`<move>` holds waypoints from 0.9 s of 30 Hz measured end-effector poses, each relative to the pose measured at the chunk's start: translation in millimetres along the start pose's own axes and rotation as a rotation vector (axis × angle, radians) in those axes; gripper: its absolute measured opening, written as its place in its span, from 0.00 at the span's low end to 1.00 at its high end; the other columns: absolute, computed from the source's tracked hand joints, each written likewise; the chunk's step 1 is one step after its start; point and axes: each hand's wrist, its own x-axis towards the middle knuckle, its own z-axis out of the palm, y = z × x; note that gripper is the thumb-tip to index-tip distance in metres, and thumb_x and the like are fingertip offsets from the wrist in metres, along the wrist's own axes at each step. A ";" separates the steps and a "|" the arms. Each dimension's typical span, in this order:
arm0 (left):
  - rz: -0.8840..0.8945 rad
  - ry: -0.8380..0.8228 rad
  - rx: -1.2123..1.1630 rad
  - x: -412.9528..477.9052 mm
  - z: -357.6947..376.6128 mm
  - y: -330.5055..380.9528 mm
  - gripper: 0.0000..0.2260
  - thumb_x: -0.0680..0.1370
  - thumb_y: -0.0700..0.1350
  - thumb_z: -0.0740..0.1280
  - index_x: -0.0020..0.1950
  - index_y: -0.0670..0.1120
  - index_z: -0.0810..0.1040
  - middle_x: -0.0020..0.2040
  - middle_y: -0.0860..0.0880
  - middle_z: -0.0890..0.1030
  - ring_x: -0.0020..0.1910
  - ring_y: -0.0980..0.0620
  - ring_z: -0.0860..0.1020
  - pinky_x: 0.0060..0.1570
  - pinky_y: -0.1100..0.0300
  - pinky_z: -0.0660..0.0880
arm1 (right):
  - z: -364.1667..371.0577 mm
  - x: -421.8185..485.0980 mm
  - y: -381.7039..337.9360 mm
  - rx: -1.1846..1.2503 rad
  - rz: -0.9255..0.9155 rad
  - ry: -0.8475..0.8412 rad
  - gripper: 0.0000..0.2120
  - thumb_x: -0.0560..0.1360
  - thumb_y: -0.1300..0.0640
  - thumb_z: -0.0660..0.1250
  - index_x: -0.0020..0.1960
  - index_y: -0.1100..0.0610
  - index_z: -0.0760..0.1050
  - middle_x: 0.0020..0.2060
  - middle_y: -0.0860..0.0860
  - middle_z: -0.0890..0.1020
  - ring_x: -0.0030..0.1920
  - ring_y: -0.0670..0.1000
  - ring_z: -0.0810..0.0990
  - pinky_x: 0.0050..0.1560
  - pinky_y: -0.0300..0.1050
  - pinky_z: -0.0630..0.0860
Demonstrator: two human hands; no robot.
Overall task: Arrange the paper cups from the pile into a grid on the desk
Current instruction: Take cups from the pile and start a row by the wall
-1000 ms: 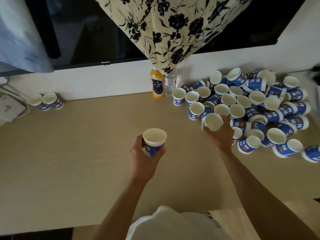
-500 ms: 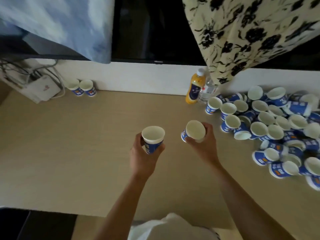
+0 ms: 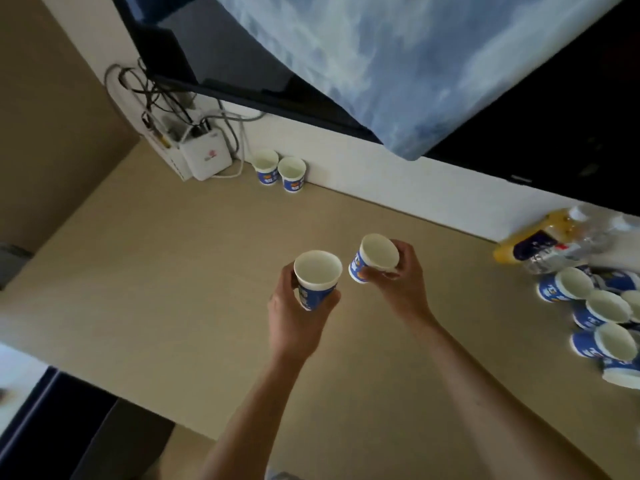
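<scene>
Swinging my view left has slid the desk (image 3: 173,289) across, so the pile (image 3: 575,285) now sits out at 3 o'clock. My right hand (image 3: 405,289), down among those cups a second ago, now grasps a tilted cup (image 3: 375,258) in the air just beside the upright cup (image 3: 318,278) gripped in my left hand (image 3: 298,320). Both are clear of the pile. I judge they belong by the two standing cups (image 3: 292,173) at 11 o'clock against the wall (image 3: 381,171).
</scene>
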 end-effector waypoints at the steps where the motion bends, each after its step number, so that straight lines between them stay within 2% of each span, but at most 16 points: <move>1: -0.007 0.010 -0.008 12.1 -7.7 -5.7 0.24 0.67 0.43 0.80 0.60 0.51 0.76 0.50 0.61 0.82 0.49 0.63 0.79 0.43 0.73 0.73 | 16.3 12.1 -1.1 -0.008 -0.004 -0.001 0.32 0.58 0.53 0.83 0.58 0.46 0.74 0.54 0.47 0.83 0.55 0.49 0.83 0.56 0.61 0.81; 4: -0.025 0.033 -0.017 44.1 -23.7 -20.4 0.25 0.67 0.43 0.80 0.60 0.51 0.76 0.49 0.61 0.82 0.48 0.64 0.79 0.43 0.73 0.73 | 56.9 45.8 -2.1 -0.027 -0.012 -0.001 0.30 0.59 0.53 0.83 0.57 0.45 0.74 0.54 0.47 0.83 0.55 0.51 0.83 0.55 0.60 0.81; 9: -0.035 0.030 -0.009 93.7 -40.4 -41.2 0.26 0.67 0.43 0.81 0.62 0.50 0.76 0.49 0.62 0.82 0.47 0.66 0.79 0.41 0.74 0.73 | 112.7 97.9 0.2 -0.080 -0.012 0.027 0.30 0.60 0.53 0.81 0.59 0.51 0.73 0.53 0.45 0.82 0.54 0.46 0.82 0.49 0.43 0.78; 12: -0.031 0.030 -0.003 115.6 -47.7 -50.8 0.26 0.66 0.44 0.81 0.61 0.50 0.76 0.49 0.63 0.82 0.47 0.67 0.79 0.42 0.74 0.73 | 137.0 128.3 3.5 -0.100 -0.029 0.075 0.29 0.61 0.55 0.81 0.59 0.51 0.74 0.53 0.45 0.82 0.54 0.45 0.81 0.52 0.41 0.77; 15: -0.026 0.022 -0.008 129.0 -54.3 -60.3 0.26 0.67 0.43 0.81 0.62 0.50 0.76 0.48 0.67 0.81 0.47 0.66 0.79 0.41 0.73 0.73 | 153.1 152.9 6.2 -0.093 -0.050 0.108 0.30 0.63 0.58 0.81 0.61 0.53 0.73 0.53 0.47 0.82 0.52 0.45 0.81 0.49 0.35 0.77; 18: -0.017 0.013 -0.004 136.2 -59.5 -67.8 0.27 0.67 0.43 0.81 0.62 0.50 0.76 0.49 0.71 0.80 0.47 0.67 0.79 0.41 0.73 0.74 | 164.2 176.1 12.7 -0.088 -0.082 0.121 0.30 0.63 0.62 0.80 0.62 0.57 0.72 0.53 0.50 0.82 0.50 0.46 0.82 0.48 0.35 0.77; 21: -0.023 0.007 -0.026 140.0 -61.2 -72.9 0.27 0.67 0.42 0.81 0.62 0.49 0.76 0.50 0.65 0.81 0.49 0.66 0.79 0.44 0.73 0.74 | 172.6 195.3 18.5 -0.110 -0.071 0.139 0.31 0.63 0.63 0.80 0.62 0.57 0.71 0.52 0.48 0.81 0.50 0.46 0.81 0.49 0.33 0.76; 23: -0.034 0.004 -0.048 141.3 -61.4 -75.5 0.26 0.67 0.42 0.81 0.62 0.49 0.76 0.51 0.62 0.82 0.50 0.64 0.80 0.45 0.72 0.74 | 177.1 206.3 24.3 -0.133 -0.049 0.153 0.32 0.63 0.60 0.81 0.63 0.57 0.72 0.52 0.47 0.81 0.51 0.47 0.81 0.52 0.37 0.78; 25: -0.041 -0.001 -0.060 142.3 -61.8 -77.2 0.26 0.67 0.42 0.81 0.62 0.50 0.76 0.51 0.62 0.82 0.50 0.63 0.80 0.45 0.70 0.76 | 180.3 214.2 30.3 -0.147 -0.037 0.170 0.33 0.62 0.58 0.81 0.63 0.58 0.72 0.53 0.48 0.81 0.52 0.48 0.81 0.54 0.40 0.78; 27: -0.045 -0.003 -0.063 143.3 -62.5 -78.2 0.26 0.67 0.42 0.81 0.62 0.50 0.76 0.52 0.62 0.82 0.51 0.62 0.81 0.46 0.69 0.76 | 182.5 219.6 34.0 -0.158 -0.030 0.192 0.34 0.62 0.58 0.81 0.65 0.59 0.72 0.55 0.49 0.81 0.54 0.48 0.81 0.54 0.38 0.76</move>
